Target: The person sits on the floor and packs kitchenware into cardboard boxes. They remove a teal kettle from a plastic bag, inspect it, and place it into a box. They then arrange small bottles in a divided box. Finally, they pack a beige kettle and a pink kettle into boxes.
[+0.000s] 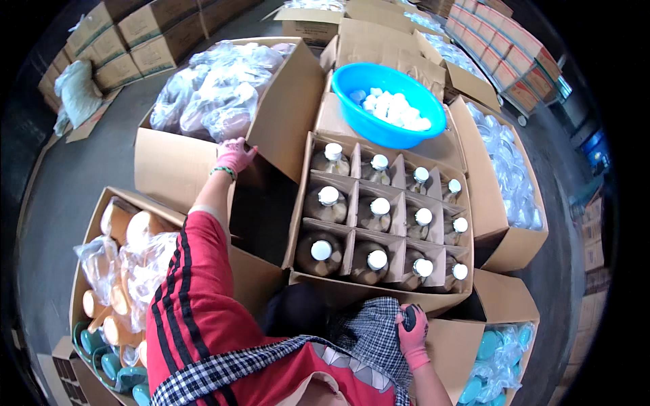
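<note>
Twelve clear, white-capped bottles in one divided brown cardboard carton (338, 284); two pink-gloved hands, one on each side.
The bottles (317, 267) stand three rows by four, one per cell; just beyond sits one round, bright-blue plastic basin (406, 139) holding a heap of small white pieces (399, 111), too many to count; the left hand (235, 155) bends its fingers at the near rim of a tall brown carton (176, 169) of plastic-wrapped goods, touching it, grip tightness unclear; the right hand (412, 338) has curled fingers beside a black-and-white checked apron (369, 321), and I cannot tell whether it holds anything; a dark gap (261, 216) opens between the tall and divided cartons; a lower-left carton (156, 207) holds orange and green wrapped pieces.
</note>
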A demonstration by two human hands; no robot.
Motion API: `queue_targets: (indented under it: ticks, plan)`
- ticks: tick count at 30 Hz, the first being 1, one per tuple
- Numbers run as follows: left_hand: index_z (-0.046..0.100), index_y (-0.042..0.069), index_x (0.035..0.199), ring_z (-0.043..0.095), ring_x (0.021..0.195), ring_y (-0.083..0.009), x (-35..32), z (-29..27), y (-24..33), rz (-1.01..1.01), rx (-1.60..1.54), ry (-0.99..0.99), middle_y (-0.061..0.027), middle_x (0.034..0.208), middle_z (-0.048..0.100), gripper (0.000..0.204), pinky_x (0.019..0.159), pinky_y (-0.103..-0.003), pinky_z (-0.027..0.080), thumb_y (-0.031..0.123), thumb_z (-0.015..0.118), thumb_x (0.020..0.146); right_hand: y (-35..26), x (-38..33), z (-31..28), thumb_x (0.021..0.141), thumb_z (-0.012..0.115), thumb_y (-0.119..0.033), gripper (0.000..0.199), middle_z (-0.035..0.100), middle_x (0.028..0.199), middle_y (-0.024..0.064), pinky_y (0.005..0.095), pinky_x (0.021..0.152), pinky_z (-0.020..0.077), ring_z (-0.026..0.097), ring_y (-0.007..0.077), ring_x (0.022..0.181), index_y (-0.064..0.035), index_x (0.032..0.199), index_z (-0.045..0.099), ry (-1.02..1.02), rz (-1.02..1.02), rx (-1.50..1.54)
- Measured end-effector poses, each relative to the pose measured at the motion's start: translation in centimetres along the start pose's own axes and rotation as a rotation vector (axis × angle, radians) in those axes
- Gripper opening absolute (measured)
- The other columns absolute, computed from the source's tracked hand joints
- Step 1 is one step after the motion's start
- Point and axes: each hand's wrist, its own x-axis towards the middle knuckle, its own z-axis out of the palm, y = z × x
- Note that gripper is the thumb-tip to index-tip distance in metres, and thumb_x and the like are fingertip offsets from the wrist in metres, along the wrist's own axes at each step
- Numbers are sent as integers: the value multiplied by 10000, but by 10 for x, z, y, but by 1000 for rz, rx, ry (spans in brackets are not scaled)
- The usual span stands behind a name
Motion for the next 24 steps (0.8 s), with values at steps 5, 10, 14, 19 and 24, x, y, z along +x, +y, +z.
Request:
queue_targets:
  ticks: [5,10,14,19,24]
  plan:
    - [578,18,860,563,869,-298,-90,-23,2,126,-52,-18,-181,859,598,582,785,-375,417,572,434,755,-2,-2,14,703,579,-160,198,538,867,126,380,758,396,495,312,848,-33,846,526,-28,20,18]
    - [577,21,800,550,862,-307,-213,-57,28,196,-110,-184,-175,843,592,558,773,-395,401,549,398,788,-25,2,28,716,569,-186,218,535,913,149,390,787,390,486,324,877,-28,862,538,-52,26,-88]
    - [561,29,818,521,882,-303,-239,-50,31,182,-117,-53,-143,823,576,515,796,-386,374,530,455,768,-38,7,35,720,564,-242,284,543,905,160,401,798,390,489,330,883,-26,905,558,-61,-53,-163]
    - [591,57,724,558,720,-302,-236,-47,54,192,-140,-60,-136,690,583,422,658,-396,435,479,580,708,-34,1,39,711,545,-325,373,558,887,153,404,779,401,512,308,872,-1,896,560,71,-149,-227]
    - [438,2,1043,429,997,-332,-250,-13,57,88,61,140,-174,1015,478,674,863,-433,338,506,626,637,-27,-4,20,733,544,-366,402,543,928,165,399,816,385,495,312,909,-3,905,555,2,-74,-169]
